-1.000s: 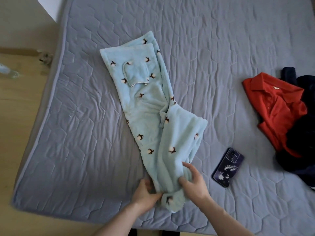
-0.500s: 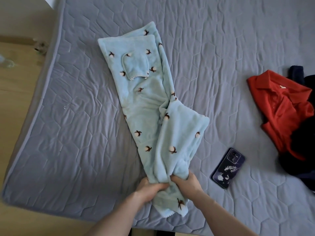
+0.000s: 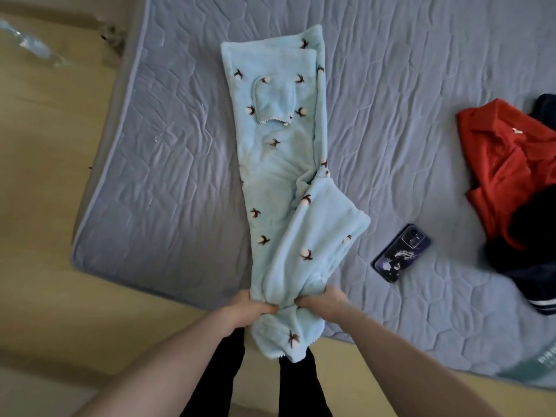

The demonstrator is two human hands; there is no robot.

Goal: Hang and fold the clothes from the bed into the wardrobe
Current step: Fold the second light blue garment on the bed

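A light blue fleece garment (image 3: pixel 278 173) with small brown-and-white motifs and a pocket lies lengthwise on the grey quilted bed (image 3: pixel 406 85). Its near end is bunched and hangs over the bed's front edge. My left hand (image 3: pixel 251 308) grips that bunched end from the left. My right hand (image 3: pixel 322 300) grips it from the right, close beside the left. A red collared shirt (image 3: pixel 505 164) lies at the right of the bed, partly under dark navy clothing (image 3: pixel 529 245).
A phone (image 3: pixel 401 252) in a dark patterned case lies on the bed just right of the blue garment. Wooden floor (image 3: pixel 45 206) runs along the bed's left and front edges. My dark-trousered legs stand at the front edge.
Both hands closed on the garment's near end and pulled it toward me, so it lies straighter and its end hangs over the bed's edge. The view shifted.
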